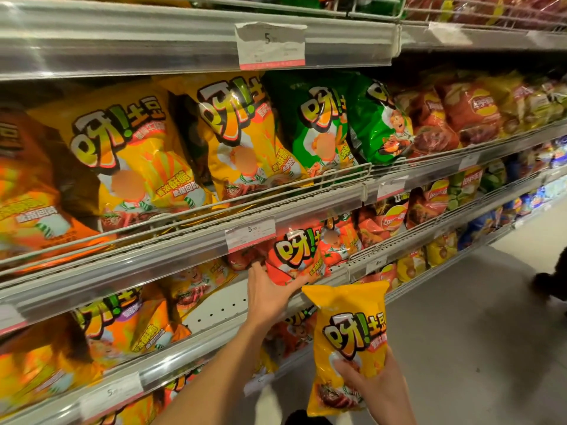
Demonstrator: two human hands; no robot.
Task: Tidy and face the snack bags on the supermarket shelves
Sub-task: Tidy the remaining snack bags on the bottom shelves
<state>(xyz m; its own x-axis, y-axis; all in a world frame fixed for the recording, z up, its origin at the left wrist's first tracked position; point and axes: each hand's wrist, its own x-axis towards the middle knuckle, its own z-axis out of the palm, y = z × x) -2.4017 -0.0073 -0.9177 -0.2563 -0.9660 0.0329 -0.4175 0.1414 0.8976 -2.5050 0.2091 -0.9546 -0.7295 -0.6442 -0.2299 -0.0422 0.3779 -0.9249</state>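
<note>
My right hand (pixel 372 383) grips a yellow snack bag (pixel 346 332) upright in front of the shelves, low in the view. My left hand (pixel 270 292) reaches into the second shelf from below and holds a red snack bag (pixel 294 256) from underneath, thumb on its right lower edge. Above, the middle shelf carries two yellow bags (pixel 129 154), then green bags (pixel 319 124) to their right. An orange bag (pixel 24 191) leans at the far left.
Price rails (pixel 251 234) with paper tags run along each shelf edge. Red and mixed chip bags (pixel 472 111) fill the shelves to the right. A bare perforated back panel (pixel 214 311) shows left of my left wrist. Grey aisle floor (pixel 460 348) lies on the right.
</note>
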